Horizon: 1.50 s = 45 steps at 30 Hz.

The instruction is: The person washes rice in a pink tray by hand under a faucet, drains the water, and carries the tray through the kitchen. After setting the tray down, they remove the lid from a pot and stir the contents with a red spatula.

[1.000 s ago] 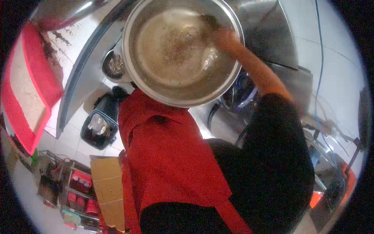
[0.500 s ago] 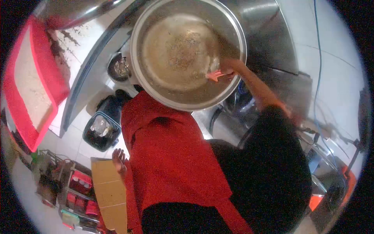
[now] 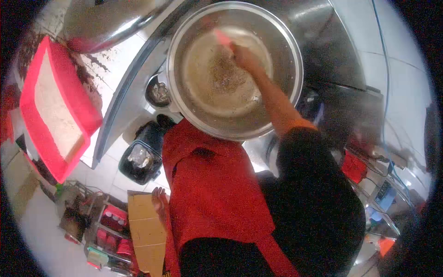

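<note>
My right hand reaches inside a large metal pot. It grips a small orange-red tool, whose exact kind is blurred. That tool is over the far left part of the pot's inside. Dark specks and a brownish film show on the pot's bottom. My left hand hangs low beside the red apron, its fingers loosely apart and nothing in it.
A pink-red tub with a pale content stands at the left. Left of the pot are a small dark pan and a black bin. Cardboard lies near my left hand. A metal surface extends right of the pot.
My right hand with the orange-red tool has swept from the pot's near right side to its far left part. The view has shifted slightly; my left hand still hangs.
</note>
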Available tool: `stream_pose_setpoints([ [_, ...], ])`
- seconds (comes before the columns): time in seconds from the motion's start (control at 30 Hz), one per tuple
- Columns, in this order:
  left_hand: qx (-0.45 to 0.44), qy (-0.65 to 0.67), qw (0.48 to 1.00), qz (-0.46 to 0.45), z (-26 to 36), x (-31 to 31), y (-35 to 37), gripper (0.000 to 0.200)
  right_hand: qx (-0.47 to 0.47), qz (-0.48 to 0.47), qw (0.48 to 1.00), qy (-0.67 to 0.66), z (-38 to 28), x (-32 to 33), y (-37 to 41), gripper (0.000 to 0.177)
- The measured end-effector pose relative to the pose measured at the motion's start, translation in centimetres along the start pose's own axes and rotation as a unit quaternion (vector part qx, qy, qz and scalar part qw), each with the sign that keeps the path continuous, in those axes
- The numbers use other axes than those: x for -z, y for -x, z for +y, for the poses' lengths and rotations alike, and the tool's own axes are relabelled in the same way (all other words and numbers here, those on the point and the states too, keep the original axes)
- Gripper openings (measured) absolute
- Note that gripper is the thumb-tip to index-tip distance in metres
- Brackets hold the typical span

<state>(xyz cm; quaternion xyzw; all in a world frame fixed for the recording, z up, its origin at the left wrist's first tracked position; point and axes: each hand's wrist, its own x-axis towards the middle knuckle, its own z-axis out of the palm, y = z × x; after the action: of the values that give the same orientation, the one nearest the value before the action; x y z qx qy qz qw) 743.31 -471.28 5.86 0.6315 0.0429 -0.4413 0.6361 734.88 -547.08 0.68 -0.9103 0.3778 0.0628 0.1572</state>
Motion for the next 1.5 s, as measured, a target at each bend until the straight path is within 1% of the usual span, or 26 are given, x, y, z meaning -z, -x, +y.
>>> stream_pose_setpoints([
  [0.1,0.156,-0.013,0.964,0.215,3.7,-3.3,-1.6,0.066,0.004,-0.158,0.978,-0.133,-6.7,-0.5,1.4,0.041],
  [0.13,0.151,-0.013,0.965,0.216,3.5,-3.0,-1.8,0.066,-0.003,-0.196,0.964,-0.179,-8.1,-0.2,2.2,0.041],
  [0.17,0.125,-0.011,0.976,0.18,2.6,-2.1,-1.9,0.063,0.165,-0.034,0.979,-0.112,-6.4,-3.3,1.9,0.037],
  [0.23,0.094,-0.014,0.985,0.146,0.6,0.3,-2.4,0.061,0.323,0.135,0.936,-0.043,-4.2,-4.9,-0.5,0.034],
  [0.3,0.236,0.087,0.961,0.116,-1.9,4.3,-3.8,0.056,0.123,0.147,0.852,-0.487,-2.2,-3.5,-3.4,0.044],
  [0.33,0.143,0.108,0.984,-0.004,-8.3,8.9,-2.6,0.054,0.065,0.138,0.798,-0.583,-3.3,-1.6,-3.3,0.047],
  [0.4,0.157,0.114,0.98,0.049,-8.3,8.4,-1.1,0.059,-0.037,0.069,0.693,-0.716,-7.7,3.7,-1.3,0.048],
  [0.43,0.172,0.126,0.972,0.101,-7.7,6.6,0.2,0.065,0.014,0.033,0.737,-0.675,-9.9,4.1,-0.7,0.045],
  [0.47,0.03,0.07,0.997,-0.028,-2.5,1.6,2.0,0.083,0.1,0.005,0.801,-0.59,-11.5,3.3,-0.1,0.043],
  [0.53,0.002,0.087,0.996,-0.003,-0.5,-2.6,3.3,0.09,0.104,-0.123,0.801,-0.576,-13.8,2.9,1.7,0.04],
  [0.6,-0.024,0.105,0.994,0.028,2.5,-5.3,3.6,0.097,-0.065,-0.186,0.667,-0.718,-12.5,3.7,0.3,0.036],
  [0.67,0.0,0.105,0.994,-0.016,6.2,-7.8,3.0,0.1,-0.216,-0.01,0.497,-0.841,-11.9,7.6,-3.2,0.034],
  [0.73,0.019,0.077,0.997,-0.002,2.6,-4.4,2.5,0.098,-0.016,-0.127,0.451,-0.883,-8.3,3.4,-4.5,0.033],
  [0.8,0.037,0.047,0.998,0.003,-2.2,0.9,1.7,0.096,0.201,-0.072,0.753,-0.623,-9.9,5.1,-1.3,0.034],
  [0.83,0.066,0.072,0.994,0.041,-4.3,2.8,0.8,0.091,0.283,0.004,0.831,-0.478,-10.8,6.0,0.3,0.034],
  [0.87,0.093,0.1,0.987,0.082,-4.9,2.9,0.0,0.086,0.107,-0.184,0.722,-0.658,-10.5,3.2,-0.2,0.034],
  [0.93,0.127,0.075,0.98,0.136,-2.5,1.6,-0.5,0.078,-0.082,-0.363,0.53,-0.762,-10.8,1.8,-0.6,0.034],
  [1.0,0.107,0.009,0.976,0.191,3.1,-4.2,-0.2,0.06,-0.004,-0.244,0.657,-0.713,-11.1,4.2,0.1,0.034],
  [1.1,0.097,0.022,0.983,0.152,1.8,-2.9,-0.3,0.062,0.109,-0.026,0.801,-0.589,-11.0,8.3,1.8,0.035],
  [1.17,0.082,0.012,0.992,0.09,0.6,-0.7,-0.6,0.065,0.122,-0.065,0.8,-0.584,-14.4,7.0,3.6,0.035],
  [1.23,0.059,0.023,0.998,0.03,-2.2,2.2,-0.7,0.066,0.082,-0.233,0.745,-0.619,-15.1,4.9,4.1,0.034],
  [1.27,0.075,0.054,0.982,0.167,-4.8,1.6,-0.4,0.064,0.044,-0.277,0.705,-0.652,-14.4,5.1,3.3,0.034],
  [1.3,0.074,0.056,0.981,0.171,-4.6,0.8,-0.5,0.064,0.031,-0.269,0.694,-0.667,-13.8,5.9,2.7,0.034],
  [1.37,0.146,-0.022,0.975,0.167,-2.4,-0.2,-0.5,0.062,0.08,-0.168,0.758,-0.625,-13.1,8.6,2.6,0.034],
  [1.4,0.055,0.031,0.99,0.126,-4.5,1.2,-0.1,0.055,0.11,-0.126,0.795,-0.583,-13.3,9.0,2.8,0.034],
  [1.5,-0.003,0.099,0.995,0.025,-7.8,5.6,-0.3,0.052,0.12,-0.134,0.89,-0.42,-13.8,5.3,4.7,0.034],
])
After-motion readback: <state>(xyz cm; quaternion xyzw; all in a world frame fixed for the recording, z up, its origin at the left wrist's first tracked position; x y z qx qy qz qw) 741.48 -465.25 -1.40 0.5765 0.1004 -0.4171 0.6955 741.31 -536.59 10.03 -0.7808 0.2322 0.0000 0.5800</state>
